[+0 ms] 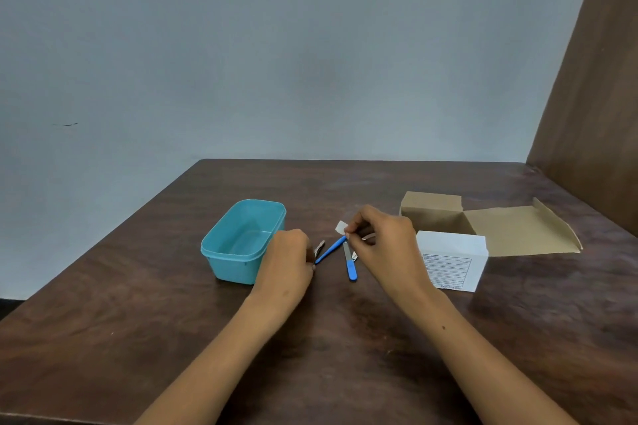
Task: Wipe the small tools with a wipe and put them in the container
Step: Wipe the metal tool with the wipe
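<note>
My left hand (288, 257) holds the near end of a blue-handled tool (329, 249) just above the table. My right hand (383, 238) pinches a small white wipe (341, 227) against the tool's far tip. A second blue-handled tool (349, 262) with a metal blade lies on the table between my hands, with a small metal piece (354, 255) beside it. Another small metal tool (319, 248) lies just right of my left hand. The turquoise plastic container (221, 245) stands open and holds nothing, just left of my left hand.
An open white box (452, 262) with a printed label and raised brown flaps (518, 231) stands to the right of my right hand. The brown wooden table (138, 304) ends at a pale wall. A brown panel (593, 114) rises at the far right.
</note>
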Demonstrator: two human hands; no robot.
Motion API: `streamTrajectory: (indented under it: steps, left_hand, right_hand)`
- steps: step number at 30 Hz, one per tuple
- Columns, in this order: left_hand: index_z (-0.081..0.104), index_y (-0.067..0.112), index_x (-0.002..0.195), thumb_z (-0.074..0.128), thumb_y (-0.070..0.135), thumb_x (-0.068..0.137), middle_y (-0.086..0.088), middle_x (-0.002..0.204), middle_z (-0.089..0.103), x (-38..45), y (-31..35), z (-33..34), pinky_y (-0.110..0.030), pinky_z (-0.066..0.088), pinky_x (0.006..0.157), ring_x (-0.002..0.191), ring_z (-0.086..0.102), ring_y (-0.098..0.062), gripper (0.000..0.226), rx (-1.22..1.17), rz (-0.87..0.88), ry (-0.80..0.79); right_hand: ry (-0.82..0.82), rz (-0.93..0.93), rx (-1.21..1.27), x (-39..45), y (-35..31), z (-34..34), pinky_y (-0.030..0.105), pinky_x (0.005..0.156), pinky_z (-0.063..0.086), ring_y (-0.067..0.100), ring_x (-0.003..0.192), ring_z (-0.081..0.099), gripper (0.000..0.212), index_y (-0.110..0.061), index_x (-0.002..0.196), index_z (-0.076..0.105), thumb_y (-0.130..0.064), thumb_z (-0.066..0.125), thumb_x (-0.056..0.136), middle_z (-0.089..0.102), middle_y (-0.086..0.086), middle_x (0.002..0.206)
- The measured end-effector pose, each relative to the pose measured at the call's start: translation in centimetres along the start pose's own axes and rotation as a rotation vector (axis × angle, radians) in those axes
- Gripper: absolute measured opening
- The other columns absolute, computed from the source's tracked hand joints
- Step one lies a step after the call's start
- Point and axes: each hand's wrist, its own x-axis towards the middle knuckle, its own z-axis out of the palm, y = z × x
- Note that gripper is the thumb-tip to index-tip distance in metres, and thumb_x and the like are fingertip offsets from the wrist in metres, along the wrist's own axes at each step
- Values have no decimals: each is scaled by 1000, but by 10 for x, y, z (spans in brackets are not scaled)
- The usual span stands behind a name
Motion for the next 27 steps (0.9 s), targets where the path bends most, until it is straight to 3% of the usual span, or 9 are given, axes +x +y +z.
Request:
streamTrajectory:
  steps: [5, 9, 13, 17, 23, 27]
  left_hand:
    - [75, 12, 87, 74, 5, 77, -3, 86, 71, -6, -2, -2, -19, 54, 73, 75, 65, -10, 12, -186, -9, 64]
    - [73, 13, 85, 81, 6, 69, 3, 75, 69, -7, 1, -2, -12, 54, 63, 70, 66, -6, 19, -413, -59, 60]
    - [72, 10, 94, 81, 2, 69, -4, 75, 70, -11, 4, 0, -19, 58, 63, 68, 69, -13, 28, -622, -89, 19]
    - [73, 4, 95, 80, -1, 69, -12, 77, 72, -12, 4, 2, -18, 55, 60, 63, 68, -11, 27, -846, -174, -36]
    - [72, 6, 91, 73, -5, 73, -7, 75, 75, -16, 12, -3, -16, 56, 60, 67, 71, -9, 22, -1292, -352, -154]
    - [71, 3, 94, 68, -8, 76, -8, 77, 75, -14, 12, -5, -19, 58, 64, 70, 72, -11, 22, -1481, -418, -173]
  right_hand:
    - [2, 10, -3, 0, 0, 0, 29, 67, 57, 9, 71, 64, 12, -15, 77, 63, -6, 70, 80, 69, -2, 78]
    - [19, 1, 25, 0, -1, -2, 28, 65, 57, 8, 69, 64, 15, -16, 74, 62, -4, 70, 79, 68, -4, 74]
    - [82, 10, 56, 0, -1, -5, 29, 64, 57, 8, 69, 65, 15, -15, 73, 62, -2, 70, 77, 68, -6, 73]
    - [176, 9, 106, 2, -3, -8, 30, 64, 56, 8, 70, 66, 11, -10, 75, 62, -3, 68, 80, 68, -3, 73]
    - [237, -12, 149, 5, -5, -16, 15, 68, 52, 11, 76, 65, 14, -11, 82, 66, 3, 64, 81, 68, 0, 82]
    - [184, -72, 90, 5, -7, -17, 12, 70, 51, 11, 79, 63, 21, -11, 93, 71, 5, 62, 82, 66, 3, 94]
